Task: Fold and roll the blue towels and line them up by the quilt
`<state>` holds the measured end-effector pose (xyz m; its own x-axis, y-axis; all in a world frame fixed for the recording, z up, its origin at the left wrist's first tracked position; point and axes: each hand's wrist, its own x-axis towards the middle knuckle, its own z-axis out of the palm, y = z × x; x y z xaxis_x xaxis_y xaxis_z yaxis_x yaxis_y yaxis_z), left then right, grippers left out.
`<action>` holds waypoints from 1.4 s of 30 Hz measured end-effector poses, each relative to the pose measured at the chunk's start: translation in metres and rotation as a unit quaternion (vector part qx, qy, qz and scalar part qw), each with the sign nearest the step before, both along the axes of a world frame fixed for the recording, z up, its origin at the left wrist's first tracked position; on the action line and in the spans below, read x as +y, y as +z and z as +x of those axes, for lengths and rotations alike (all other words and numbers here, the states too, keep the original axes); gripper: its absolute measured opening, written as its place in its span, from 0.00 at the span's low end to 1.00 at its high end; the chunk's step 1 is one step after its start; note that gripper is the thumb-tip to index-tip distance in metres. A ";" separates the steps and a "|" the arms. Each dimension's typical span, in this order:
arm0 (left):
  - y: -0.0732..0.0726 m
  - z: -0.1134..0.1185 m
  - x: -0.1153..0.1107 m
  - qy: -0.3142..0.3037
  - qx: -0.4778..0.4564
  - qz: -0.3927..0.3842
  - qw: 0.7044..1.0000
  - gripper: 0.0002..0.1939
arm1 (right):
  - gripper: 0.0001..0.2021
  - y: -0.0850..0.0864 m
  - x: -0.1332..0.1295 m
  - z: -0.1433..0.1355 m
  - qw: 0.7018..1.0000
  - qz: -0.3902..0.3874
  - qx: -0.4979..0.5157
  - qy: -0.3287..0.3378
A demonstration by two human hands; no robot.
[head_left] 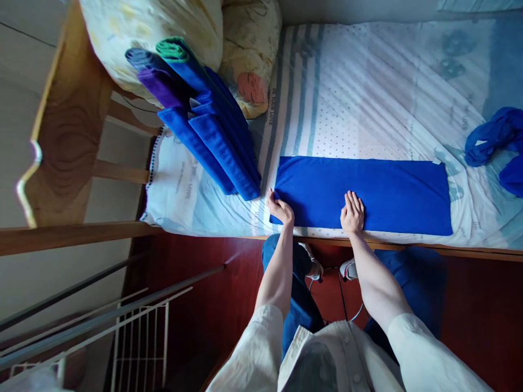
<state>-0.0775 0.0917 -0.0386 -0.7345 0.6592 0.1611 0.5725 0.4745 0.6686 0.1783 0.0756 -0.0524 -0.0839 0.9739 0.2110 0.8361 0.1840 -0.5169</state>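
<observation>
Right now, you have a blue cloth [400, 196] laid out flat as a long strip on the bed, near its front edge and running along it. Your right hand [352, 214] presses on the cloth's near half, left of its right end, open and palm down, with the fingers close together and pointing away from you. Your left hand [281, 209] is at the cloth's left end, turned on its side with the fingers bent toward that end's edge; whether you pinch the fabric there, I cannot tell. A small white tag [437, 161] shows on the far edge, close to the right corner, and faint creases run across the left part.

To your left, just beyond the cloth's end, a bundle of folded cloths [223, 144] lies slantwise, mostly blue, with a green, a purple and a greyish one showing at the far end. It rests near the pale patterned pillows [249, 60]. Over to your right, apart from the strip, a crumpled blue cloth [494, 136] sits on the patterned sheet [368, 92], cut off by the side of the view. The wooden headboard [69, 120] stands at far left, and your shoes [348, 269] show on the red floor [204, 272] below.
</observation>
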 end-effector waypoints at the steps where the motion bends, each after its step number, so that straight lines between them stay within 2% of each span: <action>1: 0.003 0.008 0.000 -0.046 0.013 -0.002 0.999 0.34 | 0.28 0.000 0.000 0.000 1.000 -0.001 0.001 -0.001; 3: 0.008 0.033 0.004 -0.198 0.031 -0.012 0.980 0.32 | 0.28 0.000 0.000 0.000 1.000 -0.001 0.000 -0.001; 6: 0.011 0.086 0.020 -0.442 0.033 -0.034 0.896 0.30 | 0.27 -0.001 0.000 0.000 1.000 0.004 -0.004 0.000; 8: 0.009 0.115 0.036 -0.514 0.035 -0.035 0.856 0.29 | 0.27 0.000 0.000 0.001 1.000 0.011 -0.005 0.002; 10: 0.006 0.127 0.051 -0.511 0.036 -0.040 0.858 0.29 | 0.27 0.001 -0.001 0.001 1.000 0.012 -0.002 0.002; 12: 0.003 0.116 0.064 -0.463 0.039 -0.061 0.883 0.29 | 0.27 0.002 -0.001 0.000 1.000 0.008 0.001 0.002; 15: 0.003 0.069 0.080 -0.386 0.059 -0.106 0.915 0.31 | 0.27 0.004 -0.002 -0.001 1.000 0.003 0.005 0.000; 19: 0.011 -0.002 0.099 -0.298 0.075 -0.151 0.939 0.33 | 0.27 0.003 -0.002 -0.002 1.000 -0.001 0.011 -0.008; 22: 0.018 -0.026 0.106 -0.272 0.072 -0.165 0.945 0.34 | 0.27 0.003 -0.003 -0.002 1.000 -0.005 0.014 -0.009; 23: 0.020 -0.024 0.105 -0.265 0.074 -0.162 0.948 0.34 | 0.28 0.003 -0.003 -0.002 1.000 -0.006 0.015 -0.008; 25: 0.022 -0.007 0.092 -0.271 0.078 -0.146 0.948 0.34 | 0.28 0.005 -0.003 -0.002 1.000 -0.009 0.014 -0.003; 29: 0.016 0.063 0.032 -0.380 0.064 -0.109 0.916 0.32 | 0.28 0.008 -0.004 -0.003 1.000 -0.020 -0.001 -0.003; 32: 0.008 0.104 -0.009 -0.382 0.054 -0.091 0.918 0.31 | 0.27 0.010 -0.003 -0.003 0.999 -0.038 -0.012 -0.002; 35: 0.004 0.114 -0.023 -0.362 0.049 -0.073 0.928 0.31 | 0.27 0.012 -0.003 -0.003 0.999 -0.047 -0.022 -0.001; 42: 0.002 0.109 -0.014 -0.347 0.053 -0.059 0.934 0.31 | 0.27 0.019 -0.005 -0.004 0.996 -0.079 -0.039 0.010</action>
<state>0.0316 0.0775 -0.0366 -0.1072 0.9887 0.1046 0.8294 0.0310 0.5578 0.1746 0.0705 -0.0338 -0.1141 0.9924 0.0467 0.8715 0.1225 -0.4748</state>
